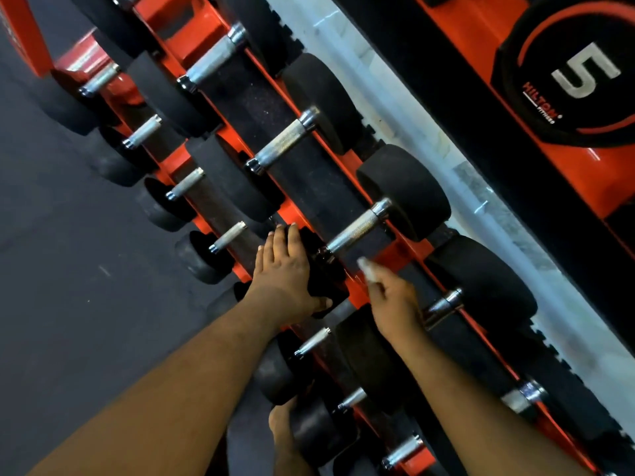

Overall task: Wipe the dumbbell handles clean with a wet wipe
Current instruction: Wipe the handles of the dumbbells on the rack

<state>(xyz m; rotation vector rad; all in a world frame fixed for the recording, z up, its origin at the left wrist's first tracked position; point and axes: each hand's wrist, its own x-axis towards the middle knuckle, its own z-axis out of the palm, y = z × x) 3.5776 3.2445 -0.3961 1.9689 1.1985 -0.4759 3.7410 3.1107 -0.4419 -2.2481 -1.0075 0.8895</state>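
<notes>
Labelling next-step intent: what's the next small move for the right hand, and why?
Probably bring the wipe in the right hand up onto the handle just above it. The wipe hangs short of the bar, not touching, while the left hand rests on that dumbbell's near head.

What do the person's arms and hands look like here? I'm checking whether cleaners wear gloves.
No gloves: the left hand and right hand are both bare, and so are the fingers. Both forearms are bare as far as the picture shows, with no sleeve in view. No watch, ring or wristband shows.
</notes>
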